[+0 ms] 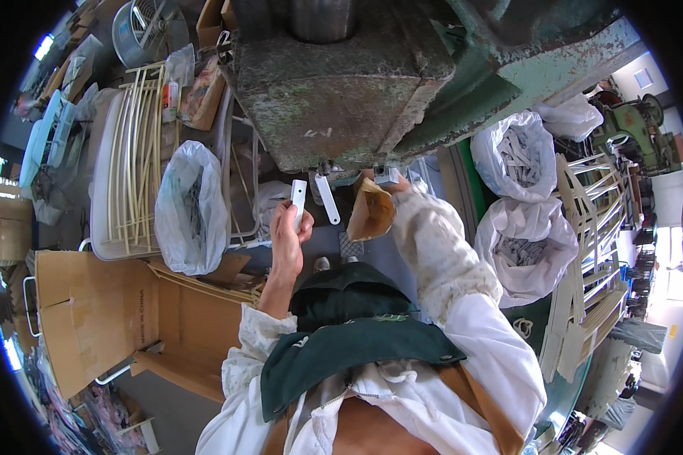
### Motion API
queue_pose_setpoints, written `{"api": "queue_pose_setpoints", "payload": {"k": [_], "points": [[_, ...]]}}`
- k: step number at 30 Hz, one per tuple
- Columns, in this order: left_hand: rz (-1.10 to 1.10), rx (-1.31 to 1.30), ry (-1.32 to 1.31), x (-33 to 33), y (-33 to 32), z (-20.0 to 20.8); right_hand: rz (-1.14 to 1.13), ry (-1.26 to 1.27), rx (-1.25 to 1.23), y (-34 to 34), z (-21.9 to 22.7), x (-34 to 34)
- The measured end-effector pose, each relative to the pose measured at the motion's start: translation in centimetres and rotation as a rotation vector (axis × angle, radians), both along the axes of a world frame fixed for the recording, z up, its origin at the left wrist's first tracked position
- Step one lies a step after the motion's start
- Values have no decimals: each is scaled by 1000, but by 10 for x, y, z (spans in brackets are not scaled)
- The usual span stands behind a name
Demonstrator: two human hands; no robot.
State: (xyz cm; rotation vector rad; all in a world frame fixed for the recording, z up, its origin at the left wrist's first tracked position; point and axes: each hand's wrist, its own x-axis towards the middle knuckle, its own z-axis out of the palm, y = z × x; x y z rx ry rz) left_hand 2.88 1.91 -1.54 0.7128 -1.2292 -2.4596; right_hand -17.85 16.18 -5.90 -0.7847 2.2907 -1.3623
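As we look past the heavy machine block (pixel 334 114), we find the left hand (pixel 287 236) just before its lower edge, thumb and fingers pinched on a white strip (pixel 298 200) that projects beyond the fingertips toward the block. Close to the right of this flat, narrow strip, a second white strip (pixel 328 201) (round-ended, with a small hole near its tip) slants from the block's lower edge. Well apart from the left, the right hand (pixel 403 186) is at that edge's right part, mostly hidden by a curved, amber-brown piece (pixel 372 212); we cannot tell whether it grips anything. We note the block's scuffed, dark metal. Left of it stand a crinkled translucent bag (pixel 192 208) and slender pale rods (pixel 135 163); right of it, a white bag (pixel 501 167) holds flat grey pieces (pixel 520 158).
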Motion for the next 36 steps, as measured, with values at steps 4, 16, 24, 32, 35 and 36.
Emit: {"api": "queue_pose_setpoints", "payload": {"k": [4,16,24,32,35,36], "points": [[-23,-144,-70,4,-1,15,74,-421,-105,-8,71,48],[-161,-291,38,-4,-15,44,-70,-255,-103,-10,108,89],[-304,-415,-240,-22,-26,27,-18,-546,-159,-3,86,100],[-246,-331,-170,-9,-29,27,-40,-534,-193,7,90,110],[-222,-367,-186,-8,-30,32,-48,-583,-223,7,87,110],[-224,-373,-192,-9,-31,31,-52,-596,-236,7,86,109]]}}
